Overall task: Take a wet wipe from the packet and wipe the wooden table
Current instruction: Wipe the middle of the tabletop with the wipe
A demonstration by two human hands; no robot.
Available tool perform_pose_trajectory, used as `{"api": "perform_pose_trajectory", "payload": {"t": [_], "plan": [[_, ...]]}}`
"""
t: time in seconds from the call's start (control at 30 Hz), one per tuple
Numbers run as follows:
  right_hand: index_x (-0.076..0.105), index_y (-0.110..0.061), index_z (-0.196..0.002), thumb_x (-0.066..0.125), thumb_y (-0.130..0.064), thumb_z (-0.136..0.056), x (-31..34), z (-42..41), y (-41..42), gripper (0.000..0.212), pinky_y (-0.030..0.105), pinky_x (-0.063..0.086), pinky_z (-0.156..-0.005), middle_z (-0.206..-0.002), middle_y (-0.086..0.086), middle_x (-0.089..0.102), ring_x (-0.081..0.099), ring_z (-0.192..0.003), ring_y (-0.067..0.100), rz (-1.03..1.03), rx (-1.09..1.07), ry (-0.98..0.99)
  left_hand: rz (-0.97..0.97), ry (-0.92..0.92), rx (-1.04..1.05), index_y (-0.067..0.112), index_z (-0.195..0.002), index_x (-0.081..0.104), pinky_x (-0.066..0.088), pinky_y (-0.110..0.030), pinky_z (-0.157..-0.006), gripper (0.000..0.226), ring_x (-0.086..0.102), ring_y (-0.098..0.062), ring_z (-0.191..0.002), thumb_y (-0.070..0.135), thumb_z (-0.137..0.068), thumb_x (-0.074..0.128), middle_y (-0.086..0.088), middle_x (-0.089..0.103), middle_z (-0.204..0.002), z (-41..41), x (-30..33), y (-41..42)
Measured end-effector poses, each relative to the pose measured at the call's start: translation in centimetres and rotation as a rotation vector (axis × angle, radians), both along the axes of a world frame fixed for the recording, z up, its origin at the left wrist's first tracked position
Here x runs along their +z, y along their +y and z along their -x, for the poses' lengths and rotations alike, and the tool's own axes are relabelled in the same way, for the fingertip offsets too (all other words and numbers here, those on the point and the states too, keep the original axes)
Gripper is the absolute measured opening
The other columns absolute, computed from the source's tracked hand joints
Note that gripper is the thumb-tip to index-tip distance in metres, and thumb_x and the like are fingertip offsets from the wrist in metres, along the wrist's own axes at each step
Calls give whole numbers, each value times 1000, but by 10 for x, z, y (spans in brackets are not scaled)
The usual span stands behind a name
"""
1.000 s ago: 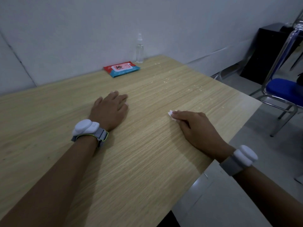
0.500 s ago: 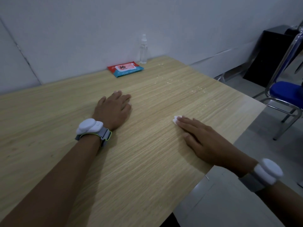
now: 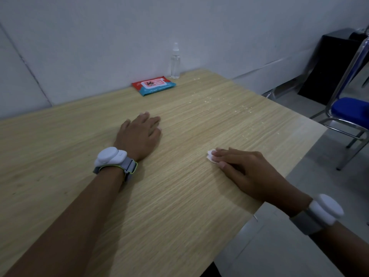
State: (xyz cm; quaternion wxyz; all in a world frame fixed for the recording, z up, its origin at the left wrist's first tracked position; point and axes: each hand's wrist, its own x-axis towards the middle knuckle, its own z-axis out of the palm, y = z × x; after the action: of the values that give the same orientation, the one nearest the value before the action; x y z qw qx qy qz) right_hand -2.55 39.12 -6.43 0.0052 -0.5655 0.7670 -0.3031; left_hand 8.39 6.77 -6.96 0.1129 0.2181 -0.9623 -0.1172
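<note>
dim, even light | soft shadows under arms | wide-angle edge bending | sharp

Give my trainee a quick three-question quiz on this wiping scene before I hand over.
1. True or false: the left hand lies flat on the wooden table, holding nothing.
2. What does the right hand press onto the table? A) wet wipe B) spray bottle C) packet
3. Which stands further right along the wall, the wipe packet or the clear spray bottle?

Key:
1. True.
2. A, the wet wipe under the fingers.
3. The spray bottle.
</note>
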Motion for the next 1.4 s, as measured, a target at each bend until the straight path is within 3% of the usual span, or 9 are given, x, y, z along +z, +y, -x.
{"api": "perform_pose_trajectory", "payload": {"t": [0.27,0.47,0.7,0.87,0.93,1.03,1.13,1.23,1.4], "plan": [[56,-16,-146,44,-26,-109,6,24,10,40,38,28,-126,-150,-2,56,45,-144,8,-138,-355,113,-6,5,29,35,-154,39,15,-47,-124,49,21,-18,-155,46,-107,34,1,28,-167,2,1,3],[54,-16,-147,33,-31,-111,5,5,3,45,32,29,-121,-149,-2,56,44,-142,8,-193,-292,223,-9,-6,30,35,-155,38,14,-47,-125,49,20,-17,-155,46,-107,33,2,27,-167,0,2,4],[48,-6,-150,33,-22,-112,15,29,-3,44,28,29,-116,-152,9,54,46,-138,20,-267,-440,166,-15,-17,17,34,-156,36,14,-46,-125,50,19,-17,-156,46,-108,32,1,26,-167,-1,4,4],[52,-17,-149,39,-26,-111,13,7,-9,41,5,18,-111,-152,-5,52,41,-141,3,-183,-228,80,-22,-14,22,35,-155,37,13,-46,-125,49,19,-17,-156,46,-108,32,1,26,-167,-1,4,5],[52,-23,-149,42,-27,-110,14,10,2,40,9,15,-118,-152,-14,49,37,-142,-5,-198,-167,69,-25,-11,24,35,-155,37,13,-46,-125,49,18,-16,-156,46,-107,33,1,26,-167,-1,4,5],[53,-23,-148,45,-25,-109,18,26,10,40,23,19,-122,-151,-11,52,44,-142,3,-201,-222,86,-24,-13,17,34,-156,37,14,-47,-125,50,18,-17,-156,46,-108,33,1,26,-167,-1,5,5],[56,-16,-146,46,-21,-109,21,25,-5,39,16,25,-112,-148,-2,58,50,-138,14,-166,-283,67,-16,-12,18,33,-156,37,14,-47,-125,49,19,-18,-155,44,-108,33,0,26,-167,-2,6,5],[62,-16,-141,53,-15,-106,20,9,-25,36,2,23,-108,-143,-3,62,53,-135,9,-99,-178,-6,-14,-14,22,34,-156,37,14,-46,-125,49,19,-17,-155,44,-108,33,0,26,-167,-2,6,6],[71,-20,-130,66,2,-96,15,1,-15,40,31,45,-114,-135,-9,68,63,-125,2,-26,74,-14,-17,3,22,34,-155,39,14,-46,-125,49,19,-17,-155,44,-107,34,0,27,-167,-2,6,6]]}}
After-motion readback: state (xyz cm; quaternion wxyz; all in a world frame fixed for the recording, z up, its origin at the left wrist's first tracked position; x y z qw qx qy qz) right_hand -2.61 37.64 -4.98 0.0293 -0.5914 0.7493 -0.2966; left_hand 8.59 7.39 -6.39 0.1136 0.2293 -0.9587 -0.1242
